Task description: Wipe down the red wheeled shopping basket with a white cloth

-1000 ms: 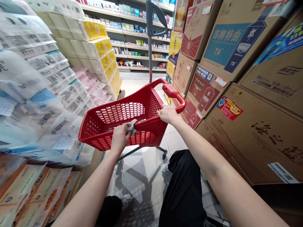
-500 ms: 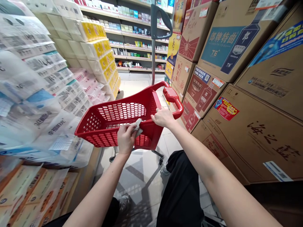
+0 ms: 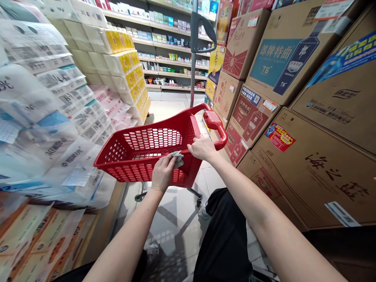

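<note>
Left hand [image 3: 163, 172] around crumpled cloth [image 3: 178, 159] (perhaps paper); right hand [image 3: 203, 148] around rim [image 3: 138, 161] of latticed red cart [image 3: 192, 167]

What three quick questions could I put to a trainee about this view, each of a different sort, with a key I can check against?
1. Which hand holds the crumpled grey cloth at the rim of the red cart?
2. True or false: the right hand hangs free, well away from the cart.
3. Fill in the blank: along the right side of the picture stand stacked, printed ____.

Key:
1. The left hand.
2. False; it is on the cart's rim.
3. Cardboard boxes.
</note>
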The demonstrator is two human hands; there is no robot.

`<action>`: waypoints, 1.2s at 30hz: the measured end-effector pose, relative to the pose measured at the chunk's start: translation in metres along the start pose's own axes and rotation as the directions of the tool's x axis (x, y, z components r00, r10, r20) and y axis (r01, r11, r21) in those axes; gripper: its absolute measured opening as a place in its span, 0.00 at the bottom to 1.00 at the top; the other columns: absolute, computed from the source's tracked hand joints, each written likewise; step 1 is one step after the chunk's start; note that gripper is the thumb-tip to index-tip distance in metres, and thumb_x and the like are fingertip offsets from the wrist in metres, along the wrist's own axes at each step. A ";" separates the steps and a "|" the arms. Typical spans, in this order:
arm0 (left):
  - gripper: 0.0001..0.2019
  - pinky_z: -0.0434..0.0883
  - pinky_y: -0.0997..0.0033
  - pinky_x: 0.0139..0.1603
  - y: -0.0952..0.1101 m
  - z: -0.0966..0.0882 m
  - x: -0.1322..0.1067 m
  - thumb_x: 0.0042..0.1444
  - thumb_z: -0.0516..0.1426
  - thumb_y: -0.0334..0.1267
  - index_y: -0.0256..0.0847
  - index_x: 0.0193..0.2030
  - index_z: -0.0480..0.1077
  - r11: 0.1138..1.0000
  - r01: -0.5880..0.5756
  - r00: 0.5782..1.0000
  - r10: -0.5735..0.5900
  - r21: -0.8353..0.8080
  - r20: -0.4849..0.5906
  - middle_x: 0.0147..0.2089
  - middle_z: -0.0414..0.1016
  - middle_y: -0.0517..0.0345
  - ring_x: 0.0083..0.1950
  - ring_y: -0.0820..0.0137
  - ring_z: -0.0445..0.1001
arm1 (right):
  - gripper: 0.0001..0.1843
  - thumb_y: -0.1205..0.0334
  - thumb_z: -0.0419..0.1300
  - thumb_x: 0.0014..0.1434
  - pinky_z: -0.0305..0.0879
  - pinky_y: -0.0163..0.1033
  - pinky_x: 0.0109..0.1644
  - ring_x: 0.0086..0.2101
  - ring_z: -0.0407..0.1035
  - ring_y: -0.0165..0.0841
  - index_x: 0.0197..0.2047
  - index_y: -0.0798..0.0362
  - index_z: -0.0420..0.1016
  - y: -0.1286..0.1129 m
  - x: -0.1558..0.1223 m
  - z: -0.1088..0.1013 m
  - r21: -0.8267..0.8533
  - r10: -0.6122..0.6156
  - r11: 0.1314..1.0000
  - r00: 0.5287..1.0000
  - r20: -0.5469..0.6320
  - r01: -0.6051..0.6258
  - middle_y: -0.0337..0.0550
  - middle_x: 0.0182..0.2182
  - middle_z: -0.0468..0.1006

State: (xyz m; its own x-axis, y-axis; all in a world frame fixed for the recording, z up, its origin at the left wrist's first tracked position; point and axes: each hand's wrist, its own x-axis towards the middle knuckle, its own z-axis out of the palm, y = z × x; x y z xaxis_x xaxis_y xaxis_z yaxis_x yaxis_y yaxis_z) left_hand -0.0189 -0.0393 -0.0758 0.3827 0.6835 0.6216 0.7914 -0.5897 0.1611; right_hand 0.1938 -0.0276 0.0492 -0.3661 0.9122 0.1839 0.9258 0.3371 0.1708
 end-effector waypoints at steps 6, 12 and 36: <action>0.19 0.68 0.53 0.57 -0.043 -0.010 -0.024 0.66 0.46 0.38 0.40 0.58 0.70 0.989 0.101 0.994 -0.104 0.108 0.019 0.55 0.72 0.41 0.56 0.54 0.69 | 0.33 0.53 0.38 0.71 0.64 0.45 0.44 0.47 0.70 0.47 0.43 0.58 0.83 -0.004 -0.001 0.001 0.001 -0.008 1.000 1.000 -0.019 0.008 0.56 0.42 0.81; 0.19 0.72 0.58 0.51 -0.044 -0.018 -0.025 0.65 0.45 0.40 0.39 0.55 0.72 0.977 0.211 0.977 -0.212 0.030 0.021 0.50 0.73 0.44 0.53 0.56 0.71 | 0.33 0.53 0.39 0.71 0.64 0.44 0.42 0.45 0.71 0.47 0.40 0.58 0.84 -0.009 -0.002 0.000 -0.009 -0.019 1.000 1.000 -0.021 0.019 0.55 0.42 0.81; 0.17 0.71 0.62 0.46 -0.087 -0.052 -0.046 0.64 0.49 0.40 0.42 0.55 0.72 0.945 0.308 0.951 -0.303 0.113 -0.055 0.47 0.71 0.47 0.46 0.61 0.72 | 0.32 0.53 0.39 0.71 0.64 0.45 0.46 0.47 0.70 0.46 0.42 0.58 0.84 -0.004 -0.006 0.004 0.005 -0.008 1.000 1.000 -0.028 0.008 0.55 0.42 0.81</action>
State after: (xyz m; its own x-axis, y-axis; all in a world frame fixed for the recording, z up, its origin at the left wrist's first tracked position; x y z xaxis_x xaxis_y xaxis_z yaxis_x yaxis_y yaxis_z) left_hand -0.1302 -0.0422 -0.0785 0.0979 0.8052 0.5849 0.9192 -0.2985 0.2570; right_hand 0.1926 -0.0333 0.0440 -0.3761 0.9027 0.2090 0.9232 0.3460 0.1672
